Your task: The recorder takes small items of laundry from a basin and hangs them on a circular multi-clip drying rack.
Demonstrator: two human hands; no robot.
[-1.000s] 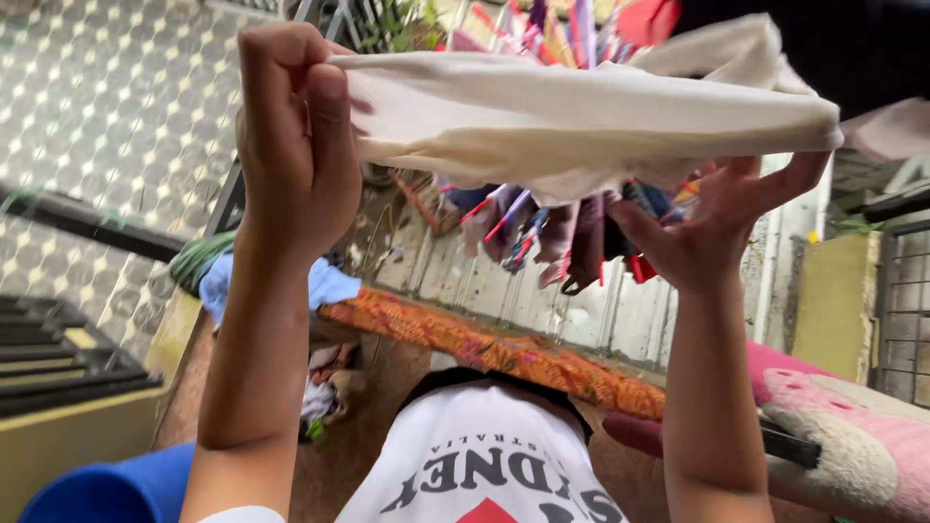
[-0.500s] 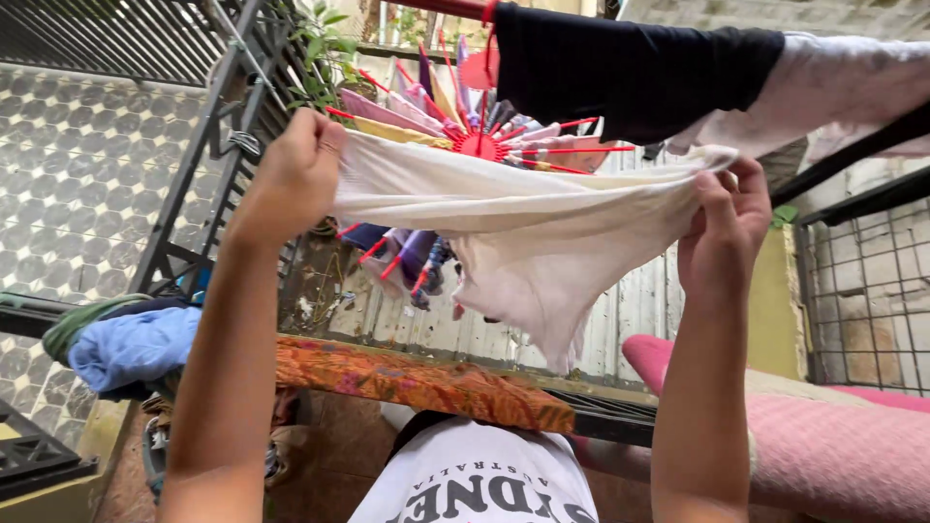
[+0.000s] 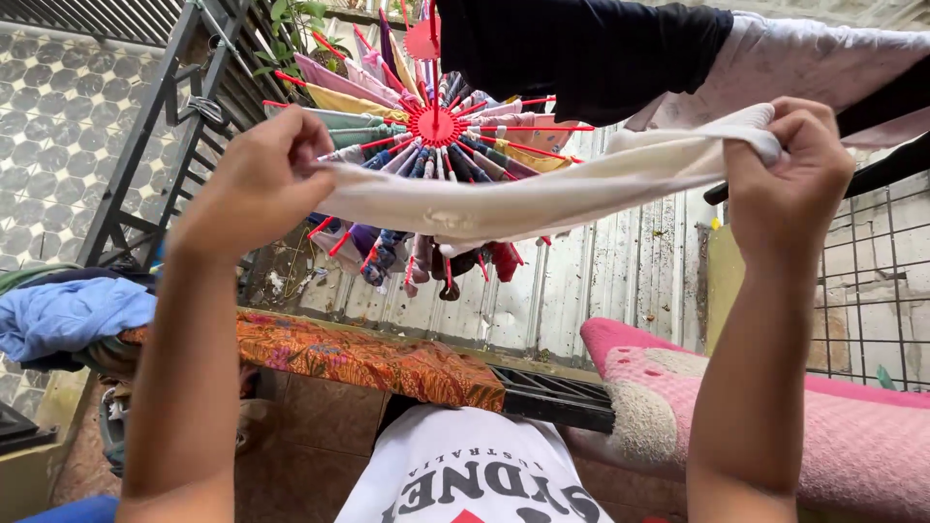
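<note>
daylight falls on a grey wall of hexagon-patterned tiles at left, a corrugated metal fence behind, a wire mesh panel at right, and brown floor tiles below.

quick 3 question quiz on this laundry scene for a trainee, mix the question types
1. True or false: both hands grip the cream cloth.
2. Which hand is higher in the picture: the left hand or the right hand?
3. What colour is the round peg hanger behind the cloth? A blue, B red, C green.

Key: 1 true. 2 the right hand. 3 B.
</note>
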